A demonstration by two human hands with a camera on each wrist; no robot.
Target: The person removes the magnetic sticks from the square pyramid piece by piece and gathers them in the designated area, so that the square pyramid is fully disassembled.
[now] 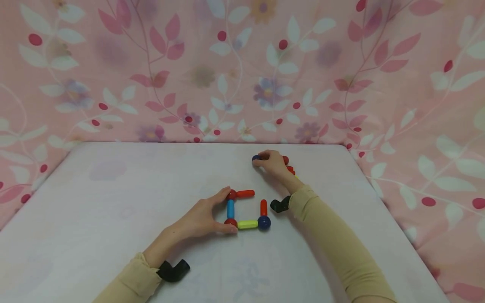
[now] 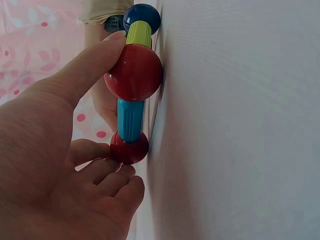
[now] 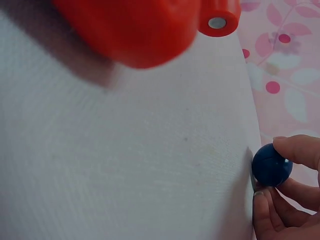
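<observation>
My left hand holds a part-built square of magnetic sticks and balls flat on the table, its thumb on the near red ball and its fingertips at the far red ball. A blue stick joins these two balls. From the far ball a red stick points right. A yellow-green stick links the near ball to a dark blue ball, where another red stick stands out. Farther back, my right hand pinches a loose dark blue ball between thumb and fingers, low at the tabletop.
Beside the right hand lie a red ball, red sticks and a bit of yellow, partly hidden by that hand. In the right wrist view a red stick shows its silver end. Pink floral cloth hangs behind the white table.
</observation>
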